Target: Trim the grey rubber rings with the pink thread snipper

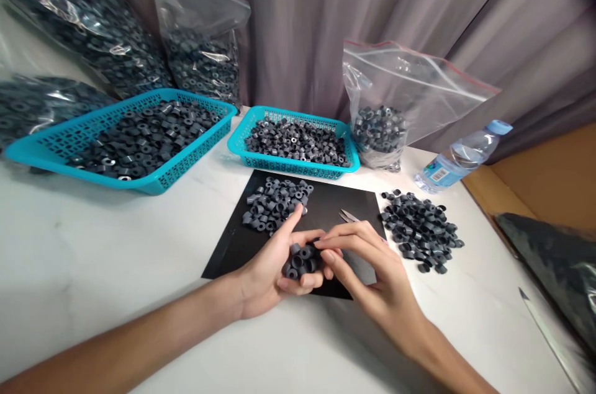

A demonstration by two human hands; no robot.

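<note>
Cupped over the black mat (228, 255), my left hand (274, 276) holds several small dark grey ring-shaped plastic pieces (300, 262). My right hand (367, 264) reaches to the edge of that handful, its thumb and fingers pinched close together at the left fingertips. Whatever sits between the right fingertips is mostly hidden, though it seems to be one of the grey pieces. A pile of like pieces (272, 203) lies on the mat just beyond my left thumb. Past my right hand, the pointed metal tips of a tool (348, 216) show on the mat.
Two turquoise baskets (161, 182) (298, 165) of grey pieces stand behind the mat. Another pile (421, 229) lies at right, near a tilted-looking water bottle (460, 158) and a zip bag (379, 130). Bigger filled bags (200, 59) stand at back left. A pointed blade-like strip (544, 332) lies far right.
</note>
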